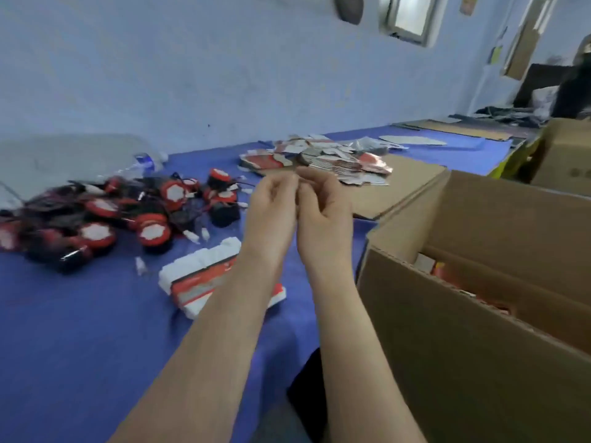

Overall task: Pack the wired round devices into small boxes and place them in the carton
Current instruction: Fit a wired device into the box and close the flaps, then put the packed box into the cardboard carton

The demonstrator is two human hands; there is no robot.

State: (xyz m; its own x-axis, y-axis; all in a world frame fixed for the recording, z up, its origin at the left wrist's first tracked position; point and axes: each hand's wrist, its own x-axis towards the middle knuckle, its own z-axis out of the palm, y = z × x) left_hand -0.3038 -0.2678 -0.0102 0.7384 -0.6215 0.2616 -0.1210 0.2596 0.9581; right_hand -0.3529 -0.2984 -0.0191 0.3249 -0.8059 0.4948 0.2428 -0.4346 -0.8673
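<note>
Both hands raised between the device pile and the carton, fingertips meeting.

Your left hand point(271, 199) and right hand point(323, 203) hover over the worktop point(80, 330) with fingers curled. The grip looks narrow, but blur hides whether it pinches anything. Likely you are between boxes, so take one flat from the flat box stack point(319, 158), square it fully, then coil the wire before seating a device so the flap closes clean. The wired round devices point(96, 219) lie tangled on your left. At least eight white faces show, though an exact count is beyond this blur. Two or three small boxes point(198, 276) sit beside your left forearm. There are two cartons: the open carton point(447, 298) on your right with red boxes inside, uncounted, and a second carton point(566, 155) beyond.
</note>
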